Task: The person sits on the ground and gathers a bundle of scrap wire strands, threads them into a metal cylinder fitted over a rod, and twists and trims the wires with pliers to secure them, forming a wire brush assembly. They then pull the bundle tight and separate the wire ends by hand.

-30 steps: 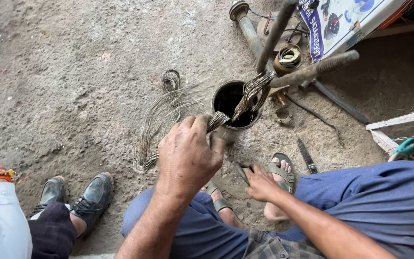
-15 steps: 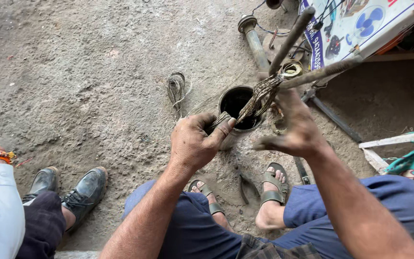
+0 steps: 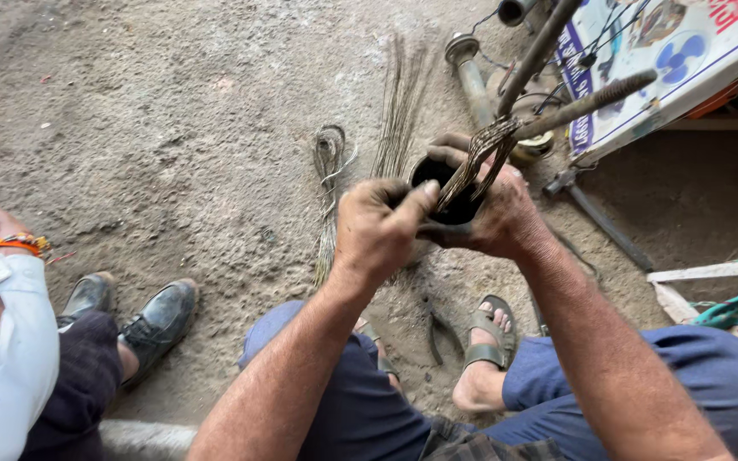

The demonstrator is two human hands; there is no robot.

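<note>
We see our left hand (image 3: 379, 229) and right hand (image 3: 490, 213) held over the dirt floor (image 3: 155, 128), both wrapped around a black cylindrical stator (image 3: 448, 195). The left grip pinches its copper wire bundle (image 3: 477, 158), which runs up onto a threaded rod (image 3: 587, 102). More wire coils (image 3: 328, 162) lie just left.

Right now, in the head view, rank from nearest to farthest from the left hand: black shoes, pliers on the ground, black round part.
1. Black round part, touching the left hand.
2. Pliers, below, between the feet.
3. Black shoes, far left.
</note>
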